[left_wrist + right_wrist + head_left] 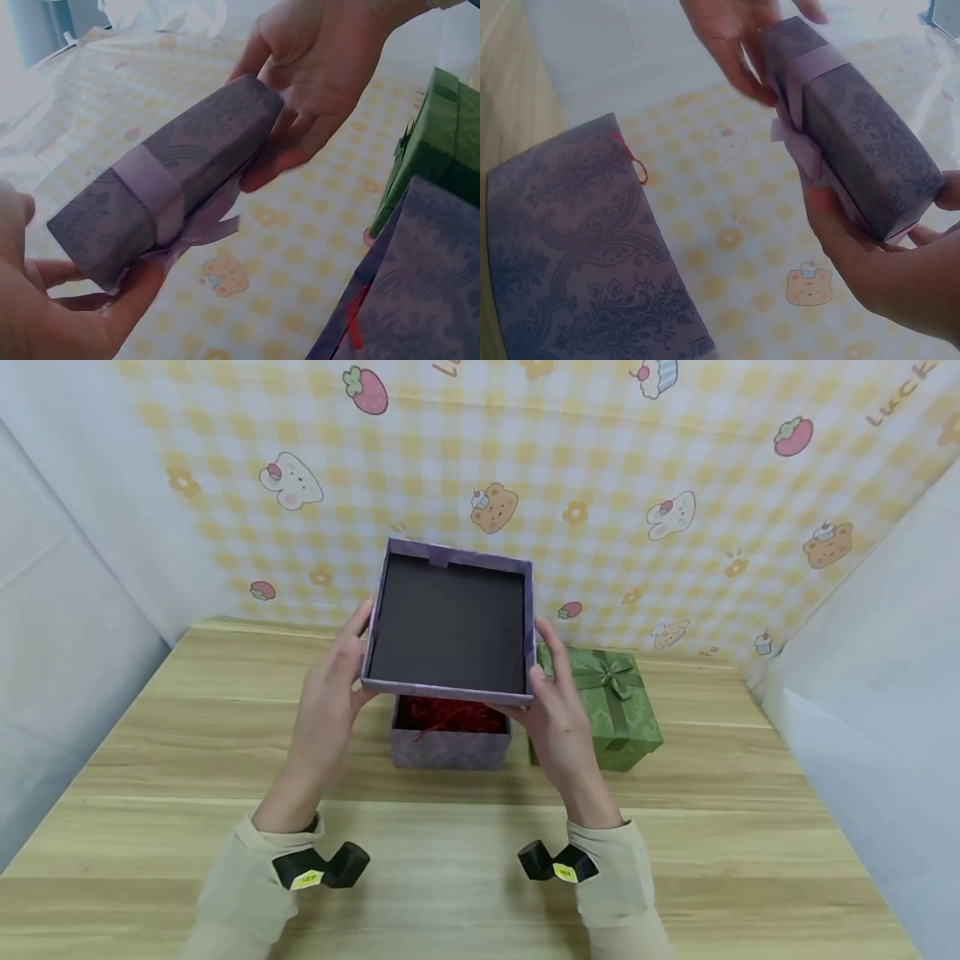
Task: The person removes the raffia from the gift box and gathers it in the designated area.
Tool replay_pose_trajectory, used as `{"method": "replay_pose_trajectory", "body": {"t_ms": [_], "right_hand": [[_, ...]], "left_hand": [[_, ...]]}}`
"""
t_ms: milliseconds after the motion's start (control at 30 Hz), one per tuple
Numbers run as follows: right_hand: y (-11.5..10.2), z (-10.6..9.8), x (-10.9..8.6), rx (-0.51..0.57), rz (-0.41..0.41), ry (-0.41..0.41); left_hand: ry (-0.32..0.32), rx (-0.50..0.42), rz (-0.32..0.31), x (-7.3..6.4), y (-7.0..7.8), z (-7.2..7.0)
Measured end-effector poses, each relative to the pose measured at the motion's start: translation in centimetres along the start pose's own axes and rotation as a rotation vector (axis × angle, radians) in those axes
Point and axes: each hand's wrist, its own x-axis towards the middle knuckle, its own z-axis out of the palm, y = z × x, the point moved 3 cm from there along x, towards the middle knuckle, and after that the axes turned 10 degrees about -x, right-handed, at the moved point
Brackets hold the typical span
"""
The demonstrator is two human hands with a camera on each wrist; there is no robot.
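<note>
Both hands hold a purple patterned gift box lid (450, 622) in the air, its black inside facing the head camera. My left hand (330, 697) grips the left side, and my right hand (558, 722) grips the lower right side. In the left wrist view, a lilac ribbon with a bow wraps the outside of the lid (206, 139). Below and partly behind the lid stands the matching purple box base (450, 752) on the table. Red shredded paper (457, 714) shows inside it, with a strand over the rim.
A green gift box (637, 714) with a ribbon bow stands to the right of the base, partly behind my right hand. The wooden table (750, 827) meets a yellow checked cloth (450, 435) at the back. White sheets (892, 652) hang at both sides.
</note>
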Motion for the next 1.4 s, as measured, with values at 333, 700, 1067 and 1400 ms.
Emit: {"method": "replay_pose_trajectory", "body": {"t_ms": [333,700,1067,1400], "right_hand": [[1.3,2.3,-0.3,-0.302,0.015,-0.097],[1.3,2.1,-0.4,-0.318,0.031,-0.144],[0.9,0.1,0.0,-0.399,0.001,-0.050],[0.9,-0.5,0.1,-0.420,-0.009,-0.030]], "left_hand": [[0.217,0.070,-0.020,0.3,1.9,-3.8],[0.388,0.013,0.048,0.6,2.9,-7.3],[0.597,-0.014,0.107,0.3,3.8,-12.3],[0.532,0.075,-0.036,0.3,2.9,-14.3]]}}
